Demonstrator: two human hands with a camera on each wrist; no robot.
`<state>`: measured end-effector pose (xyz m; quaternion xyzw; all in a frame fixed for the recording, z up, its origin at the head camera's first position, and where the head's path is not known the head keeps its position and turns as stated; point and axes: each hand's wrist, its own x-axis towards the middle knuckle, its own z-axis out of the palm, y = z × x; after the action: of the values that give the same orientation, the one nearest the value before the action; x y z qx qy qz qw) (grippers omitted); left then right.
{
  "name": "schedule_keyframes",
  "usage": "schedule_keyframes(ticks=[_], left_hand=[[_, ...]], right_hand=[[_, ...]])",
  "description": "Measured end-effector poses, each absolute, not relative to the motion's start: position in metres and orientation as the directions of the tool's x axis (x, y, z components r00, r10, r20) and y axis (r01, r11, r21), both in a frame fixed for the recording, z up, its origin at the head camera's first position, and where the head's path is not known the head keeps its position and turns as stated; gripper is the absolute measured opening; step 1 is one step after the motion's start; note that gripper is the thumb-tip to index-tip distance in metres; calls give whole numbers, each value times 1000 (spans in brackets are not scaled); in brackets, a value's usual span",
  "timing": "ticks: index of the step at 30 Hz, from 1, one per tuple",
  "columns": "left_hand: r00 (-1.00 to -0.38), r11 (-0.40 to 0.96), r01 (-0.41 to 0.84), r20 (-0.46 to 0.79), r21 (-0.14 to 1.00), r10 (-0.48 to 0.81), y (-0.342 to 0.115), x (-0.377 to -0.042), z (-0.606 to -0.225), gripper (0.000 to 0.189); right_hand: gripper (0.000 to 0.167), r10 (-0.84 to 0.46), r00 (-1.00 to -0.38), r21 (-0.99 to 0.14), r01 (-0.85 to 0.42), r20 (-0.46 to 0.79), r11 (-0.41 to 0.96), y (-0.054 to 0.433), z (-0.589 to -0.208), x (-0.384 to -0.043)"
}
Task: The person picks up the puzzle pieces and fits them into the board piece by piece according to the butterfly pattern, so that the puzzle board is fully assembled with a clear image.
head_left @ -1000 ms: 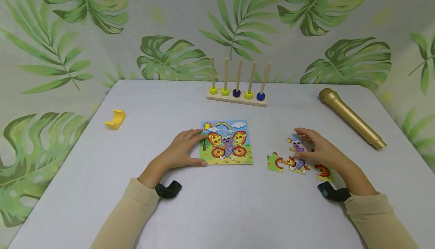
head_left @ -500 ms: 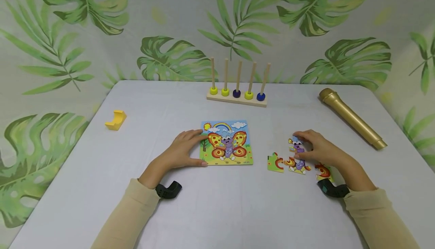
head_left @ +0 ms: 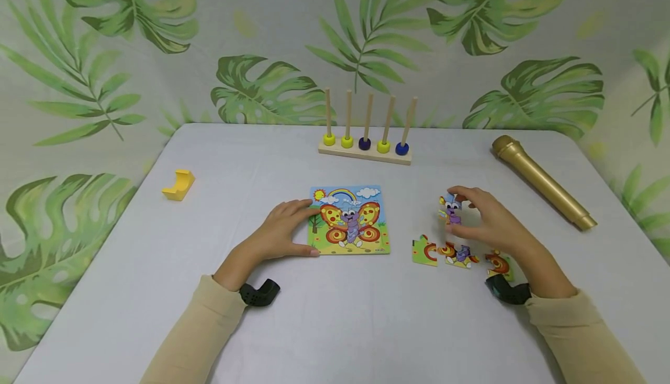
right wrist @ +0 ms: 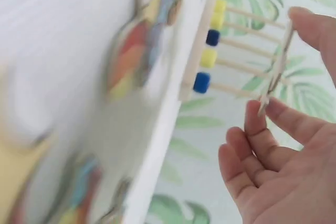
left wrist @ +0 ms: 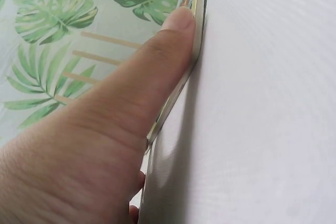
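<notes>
In the head view, a square butterfly picture board (head_left: 361,195) lies mid-table. My left hand (head_left: 282,230) rests at its left side, thumb by the lower left corner and index finger higher up on the edge. The left wrist view shows the thumb lying along the board's rim. Right of the board, my right hand (head_left: 492,221) pinches a jigsaw puzzle piece (head_left: 451,212) with the purple butterfly's head on it, raised off the table. Seen edge-on in the right wrist view, the puzzle piece (right wrist: 278,66) stands between thumb and fingertips.
Loose puzzle pieces lie below the right hand: a green one (head_left: 423,253), one with the butterfly's body (head_left: 462,257) and a red-swirled one (head_left: 499,265). A peg stand (head_left: 363,152) with beads stands behind, a gold microphone (head_left: 541,183) at right, a yellow block (head_left: 179,185) at left.
My right hand has closed on the butterfly-head piece and lifted it up and slightly leftward, away from the other loose pieces. The left hand and the board stay where they were.
</notes>
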<state>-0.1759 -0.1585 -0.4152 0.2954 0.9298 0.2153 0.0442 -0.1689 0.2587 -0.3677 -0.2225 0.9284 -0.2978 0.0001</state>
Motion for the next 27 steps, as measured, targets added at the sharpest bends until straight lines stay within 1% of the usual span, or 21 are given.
schedule_keyframes(ticks=[3, 8, 12, 16, 19, 24, 27], left_hand=[[-822, 733, 530, 45, 427, 568, -158, -176, -414, 86], [-823, 738, 528, 40, 420, 567, -158, -176, -413, 86], [-821, 737, 535, 46, 413, 570, -159, -176, -414, 86], [-822, 735, 533, 51, 419, 567, -159, -176, -415, 86], [-822, 735, 533, 52, 420, 566, -159, -176, -415, 86], [-820, 732, 536, 53, 421, 571, -159, -176, -416, 87], [-820, 729, 536, 55, 426, 570, -159, -176, -416, 86]], right_hand=[[67, -431, -881, -575, -460, 196, 677, 241, -358, -167], [67, -479, -827, -599, -551, 295, 581, 206, -347, -166], [68, -507, -800, -612, -584, 322, 533, 174, -344, -168], [71, -530, -795, -626, -580, 296, 521, 146, -351, -172], [71, -541, -802, -625, -562, 251, 542, 132, -363, -179], [72, -552, -820, -632, -511, 153, 583, 119, -383, -190], [72, -557, -822, -624, -497, 118, 603, 114, -392, -195]])
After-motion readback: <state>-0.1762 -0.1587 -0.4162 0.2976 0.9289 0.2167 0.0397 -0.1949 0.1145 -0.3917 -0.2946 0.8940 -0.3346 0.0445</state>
